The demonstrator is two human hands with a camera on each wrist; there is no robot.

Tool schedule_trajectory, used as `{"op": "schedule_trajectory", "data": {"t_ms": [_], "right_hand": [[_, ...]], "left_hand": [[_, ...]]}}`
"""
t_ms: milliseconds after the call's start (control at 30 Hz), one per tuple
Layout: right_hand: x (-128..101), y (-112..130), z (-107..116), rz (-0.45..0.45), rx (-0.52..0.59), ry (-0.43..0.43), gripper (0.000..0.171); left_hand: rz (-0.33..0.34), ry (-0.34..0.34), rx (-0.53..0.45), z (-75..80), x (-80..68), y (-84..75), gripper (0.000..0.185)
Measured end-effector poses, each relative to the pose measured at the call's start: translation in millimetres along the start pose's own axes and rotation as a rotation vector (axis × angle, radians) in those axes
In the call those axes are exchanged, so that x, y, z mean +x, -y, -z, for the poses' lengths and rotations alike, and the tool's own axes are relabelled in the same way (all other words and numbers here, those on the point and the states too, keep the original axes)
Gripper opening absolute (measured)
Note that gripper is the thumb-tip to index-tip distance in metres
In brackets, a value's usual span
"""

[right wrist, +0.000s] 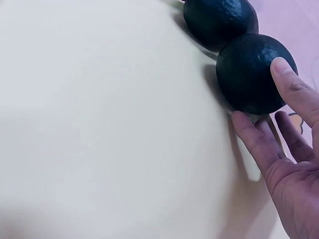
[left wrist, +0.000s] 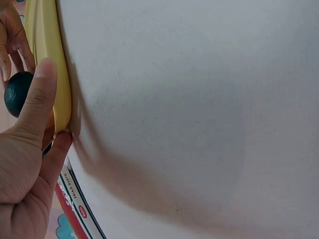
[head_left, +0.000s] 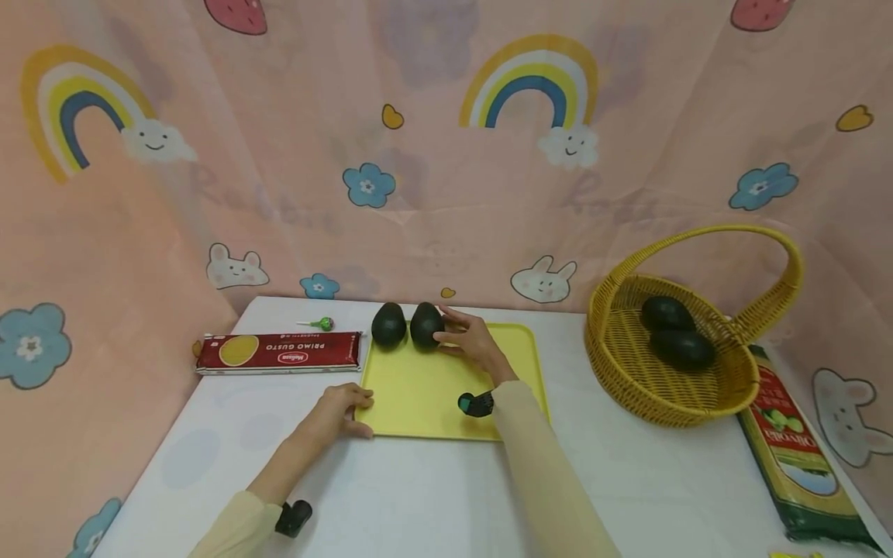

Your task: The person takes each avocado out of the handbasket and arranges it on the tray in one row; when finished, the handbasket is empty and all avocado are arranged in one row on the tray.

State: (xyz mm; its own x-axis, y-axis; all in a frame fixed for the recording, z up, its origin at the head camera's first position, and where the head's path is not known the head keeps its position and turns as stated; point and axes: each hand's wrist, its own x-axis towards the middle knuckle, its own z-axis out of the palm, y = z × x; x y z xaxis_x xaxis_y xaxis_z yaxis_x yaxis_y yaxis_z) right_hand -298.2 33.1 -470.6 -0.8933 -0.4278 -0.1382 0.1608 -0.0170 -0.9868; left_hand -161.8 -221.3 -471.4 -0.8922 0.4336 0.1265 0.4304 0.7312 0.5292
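A yellow tray (head_left: 432, 391) lies in the middle of the white table. Two dark avocados stand side by side at its far left edge, the left avocado (head_left: 388, 325) and the right avocado (head_left: 426, 325). My right hand (head_left: 456, 335) reaches over the tray; in the right wrist view its thumb (right wrist: 285, 74) touches the right avocado (right wrist: 246, 74) and its straight fingers (right wrist: 254, 137) lie beside it on the tray (right wrist: 99, 124). My left hand (head_left: 346, 406) pinches the tray's near left corner, thumb (left wrist: 37, 94) on the rim (left wrist: 47, 30), a finger beneath.
A yellow wicker basket (head_left: 621, 364) with a handle stands at the right and holds two more avocados (head_left: 675, 333). A red pasta box (head_left: 279, 353) and a green lollipop (head_left: 323, 323) lie left of the tray. A green packet (head_left: 795, 457) lies at the right table edge.
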Motion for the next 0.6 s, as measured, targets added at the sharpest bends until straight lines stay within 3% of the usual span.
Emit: {"op": "schedule_trajectory", "data": {"t_ms": [200, 467, 600], "right_hand": [[-0.4, 1.6, 6.4, -0.033, -0.008, -0.017, 0.064], [-5.6, 2.7, 22.9, -0.013, -0.012, -0.025, 0.058], [-8.6, 3.0, 32.6, -0.008, -0.028, -0.025, 0.058]], "left_hand": [[-0.010, -0.006, 0.000, 0.4, 0.5, 0.3, 0.050], [0.021, 0.008, -0.005, 1.3, 0.6, -1.3, 0.050], [-0.005, 0.000, 0.020, 0.9, -0.1, -0.7, 0.050]]}}
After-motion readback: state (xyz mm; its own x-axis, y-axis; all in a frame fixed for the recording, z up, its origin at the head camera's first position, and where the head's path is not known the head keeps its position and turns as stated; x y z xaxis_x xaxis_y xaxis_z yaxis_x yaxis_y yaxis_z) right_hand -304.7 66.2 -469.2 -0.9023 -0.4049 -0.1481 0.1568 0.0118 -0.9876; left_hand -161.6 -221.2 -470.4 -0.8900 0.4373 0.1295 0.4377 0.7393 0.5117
